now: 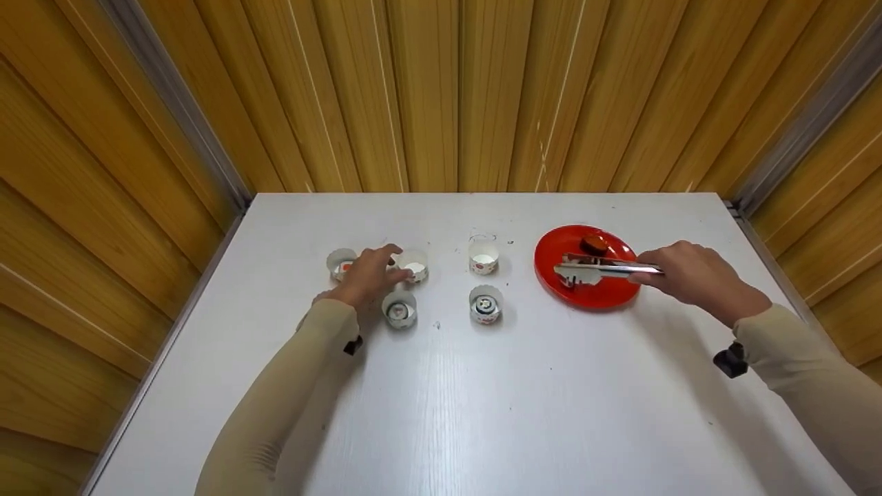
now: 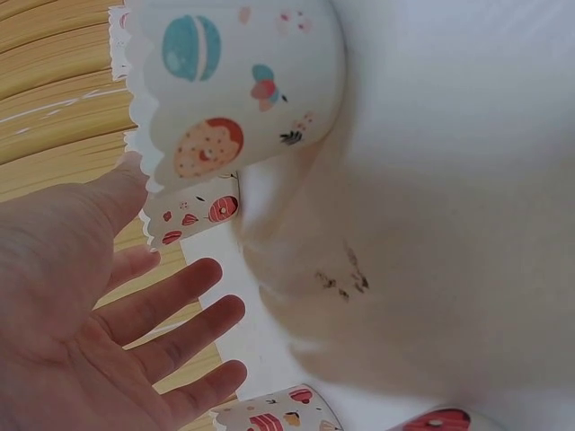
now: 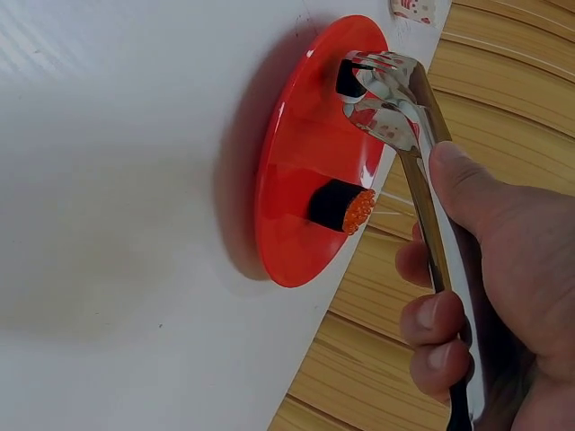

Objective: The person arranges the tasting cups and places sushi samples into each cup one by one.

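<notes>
My right hand (image 1: 696, 275) grips metal tongs (image 3: 431, 197), thumb on one side and fingers curled round the other. The heads of the tongs are over a red plate (image 1: 586, 300), around a dark-wrapped sushi roll (image 3: 349, 79). A second sushi roll (image 3: 337, 206), black outside with orange grains on its end, rests on the same plate. My left hand (image 1: 368, 279) reaches among paper cups on the left, its fingers spread in the left wrist view. Its thumb is right at the scalloped rim of a paper cup (image 2: 243, 81) printed with sweets.
Beside the left hand stand a paper cup (image 1: 415, 269) and a nearer cup (image 1: 400, 320) with something inside. Another cup (image 1: 340, 259) is at far left. Two cups (image 1: 484, 265) stand mid-table, left of the plate. Wood-look panels (image 1: 427, 96) border the white table (image 1: 441, 399).
</notes>
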